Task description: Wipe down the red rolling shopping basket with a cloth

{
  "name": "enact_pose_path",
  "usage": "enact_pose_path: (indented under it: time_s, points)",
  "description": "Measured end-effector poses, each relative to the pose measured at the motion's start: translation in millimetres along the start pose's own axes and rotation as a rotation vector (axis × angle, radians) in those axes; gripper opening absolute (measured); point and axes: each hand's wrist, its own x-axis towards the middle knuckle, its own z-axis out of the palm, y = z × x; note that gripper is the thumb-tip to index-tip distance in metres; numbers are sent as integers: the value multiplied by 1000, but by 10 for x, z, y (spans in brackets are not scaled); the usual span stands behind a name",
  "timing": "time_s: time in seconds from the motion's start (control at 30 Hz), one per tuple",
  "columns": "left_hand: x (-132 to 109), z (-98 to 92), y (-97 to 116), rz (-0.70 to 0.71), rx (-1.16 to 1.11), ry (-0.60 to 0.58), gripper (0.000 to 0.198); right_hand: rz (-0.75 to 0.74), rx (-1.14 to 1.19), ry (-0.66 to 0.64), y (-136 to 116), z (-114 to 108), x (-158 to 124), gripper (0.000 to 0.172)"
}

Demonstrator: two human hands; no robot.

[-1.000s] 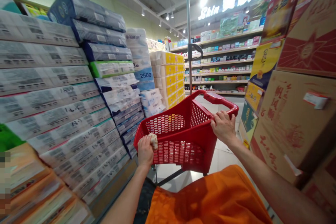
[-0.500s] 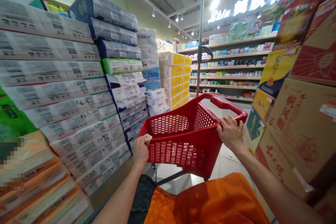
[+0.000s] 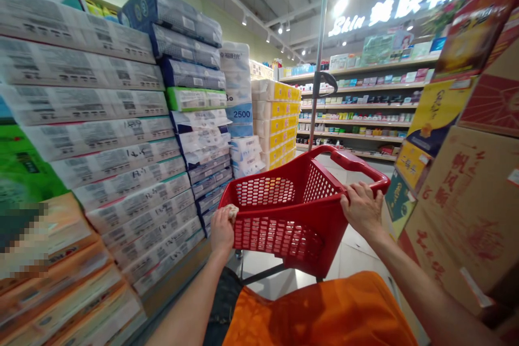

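A red plastic shopping cart (image 3: 279, 235) with perforated walls stands sideways in front of me, its handle toward the right. My left hand (image 3: 223, 231) is closed round the cart's left front rim, with a small pale cloth (image 3: 232, 212) between hand and rim. My right hand (image 3: 364, 207) grips the rim at the right end, close to the red handle (image 3: 357, 165); its fingers curl over the edge. No goods show inside the visible part of the basket.
Tall stacks of packaged tissue (image 3: 133, 140) line the left side, with orange packs (image 3: 81, 275) low down. Cartons (image 3: 470, 200) rise at the right. A metal pole (image 3: 318, 65) stands beyond the cart, before stocked shelves (image 3: 365, 108).
The view has turned slightly left, so the cart, both hands and the shelves sit a little farther right. Both hands keep their hold on the cart.
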Motion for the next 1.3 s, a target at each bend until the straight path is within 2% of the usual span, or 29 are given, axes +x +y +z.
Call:
enact_pose_path:
  time_s: [0.07, 0.2, 0.27, 0.33, 0.43, 0.5, 0.57, 0.63, 0.77, 0.83, 0.9, 1.03, 1.1, 1.17, 1.3]
  points:
    - [-10, 31, 58, 23, 15, -5, 36, 13, 7, 9, -16, 13, -5, 34]
    - [-5, 211, 599, 228, -49, -105, 38, 10, 8, 16, -18, 24, -8, 34]
    - [6, 249, 729, 282, -72, -142, 39, -1, 3, 14, -4, 18, -6, 35]
    - [10, 211, 610, 252, -62, -148, 37, -11, 2, 15, 10, 14, -6, 35]
    - [6, 69, 143, 45, 7, -74, 34, -16, 6, 25, 14, 20, -14, 35]
    - [7, -8, -90, -33, 38, -33, 35, -9, 9, 35, 3, 28, -23, 35]
    - [11, -15, -86, -45, 49, -32, 36, 1, 10, 41, -10, 33, -29, 35]
    - [12, 53, 166, 4, 35, -73, 37, 6, 8, 40, -20, 30, -30, 35]
    - [23, 240, 880, 234, -70, -211, 41, 4, 7, 27, -11, 8, -24, 34]
    - [36, 264, 999, 278, -88, -237, 41, -1, 6, 26, 0, -6, -25, 33]
    - [46, 223, 862, 258, -63, -236, 40, -8, 5, 29, 5, -16, -30, 34]
    - [52, 69, 300, 84, 47, -140, 38, -9, 9, 41, 1, -15, -40, 34]
    - [55, 54, 236, 44, 56, -114, 38, 3, 11, 49, -4, -8, -40, 34]
    - [61, 115, 433, 96, -2, -154, 38, 12, 13, 53, -21, -8, -39, 34]
    - [112, 314, 1198, 287, -232, -301, 41, -59, 88, 12, -204, -44, -71, 33]
